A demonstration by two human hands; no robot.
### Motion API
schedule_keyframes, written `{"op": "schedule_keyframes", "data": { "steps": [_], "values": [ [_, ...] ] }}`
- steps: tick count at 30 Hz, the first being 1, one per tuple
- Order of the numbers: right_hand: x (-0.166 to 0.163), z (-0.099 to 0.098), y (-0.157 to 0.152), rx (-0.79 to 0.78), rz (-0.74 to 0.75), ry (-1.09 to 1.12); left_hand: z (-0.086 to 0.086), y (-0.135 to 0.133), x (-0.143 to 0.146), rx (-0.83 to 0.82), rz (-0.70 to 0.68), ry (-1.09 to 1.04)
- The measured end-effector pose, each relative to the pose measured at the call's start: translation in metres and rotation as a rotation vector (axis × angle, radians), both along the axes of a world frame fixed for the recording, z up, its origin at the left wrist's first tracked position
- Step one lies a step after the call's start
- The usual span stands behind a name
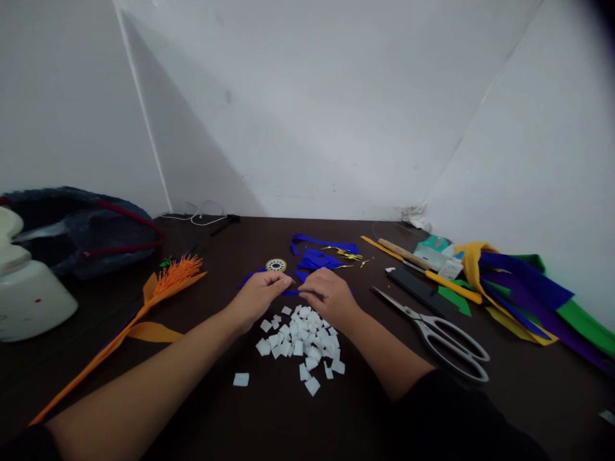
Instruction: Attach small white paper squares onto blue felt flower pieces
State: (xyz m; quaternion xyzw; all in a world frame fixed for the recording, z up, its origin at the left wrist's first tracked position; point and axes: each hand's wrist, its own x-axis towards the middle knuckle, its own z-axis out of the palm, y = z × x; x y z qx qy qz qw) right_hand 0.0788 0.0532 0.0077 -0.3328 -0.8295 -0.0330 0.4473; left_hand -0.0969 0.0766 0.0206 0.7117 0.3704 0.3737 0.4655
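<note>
My left hand [258, 298] is closed in a pinch, thumb and index fingertips together; what lies between them is too small to make out. Facing it, a short gap away, my right hand [332, 296] also pinches, its fingertips pointing left, and its hold is hidden too. Bits of blue crepe paper [317, 260] lie behind and partly below the hands. A small roll of tape [276, 265] rests just beyond the left fingers. Nearer to me, between my forearms, many small white squares [302, 336] are heaped, with one square [241, 380] apart at left.
Scissors [432, 326], a black case [420, 291], a yellow-handled cutter [451, 286] and coloured paper sheets [528, 294] lie at right. An orange paper flower [177, 275], a white jar [33, 301] and a dark plastic bag [110, 234] occupy the left. A wall stands behind.
</note>
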Motion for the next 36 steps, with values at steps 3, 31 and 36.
{"op": "schedule_keyframes", "data": {
  "steps": [3,31,36],
  "values": [
    [0.001,0.000,-0.003,0.109,-0.020,-0.121,0.000,0.000,-0.001,-0.175,-0.137,-0.015],
    [-0.009,-0.011,-0.001,-0.048,-0.016,-0.014,0.002,0.003,-0.001,0.210,-0.092,0.344],
    [-0.008,-0.011,0.001,-0.008,-0.042,-0.018,-0.001,0.000,-0.002,0.060,-0.111,0.244]
  ]
}}
